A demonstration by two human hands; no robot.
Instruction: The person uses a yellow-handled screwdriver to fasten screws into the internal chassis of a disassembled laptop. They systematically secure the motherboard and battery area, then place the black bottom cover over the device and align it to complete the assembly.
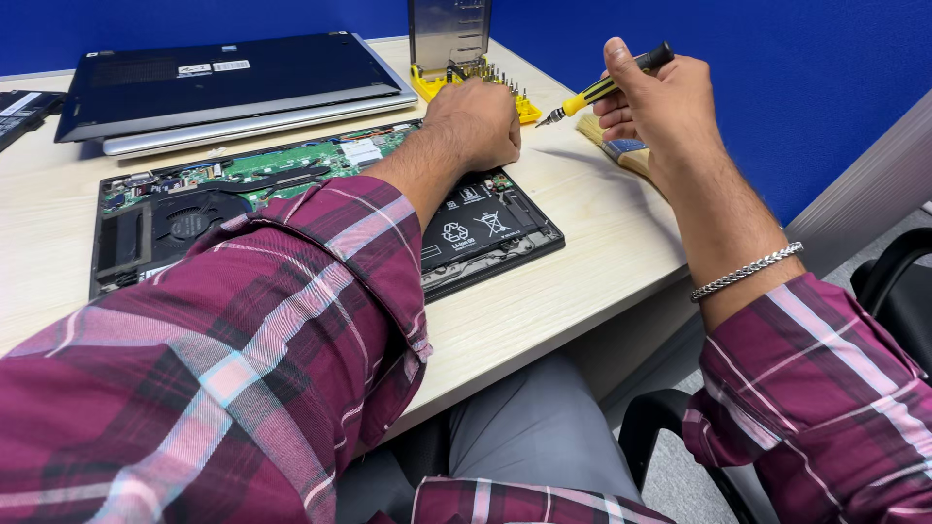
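My right hand [660, 107] grips a yellow and black screwdriver [602, 89], its tip pointing left and down above the desk. My left hand [474, 124] is closed in a loose fist, resting at the far edge of an opened laptop [291, 209] whose green circuit board, fan and black battery are exposed. Just beyond that hand sits a yellow bit holder [471, 82] with several bits and a clear lid standing up.
A laptop's removed dark bottom cover [223, 82] lies on a second grey laptop at the back left. A wooden brush [616, 146] lies under my right hand. Light wooden desk [582, 252], blue wall behind, black chair arm [893, 272] at right.
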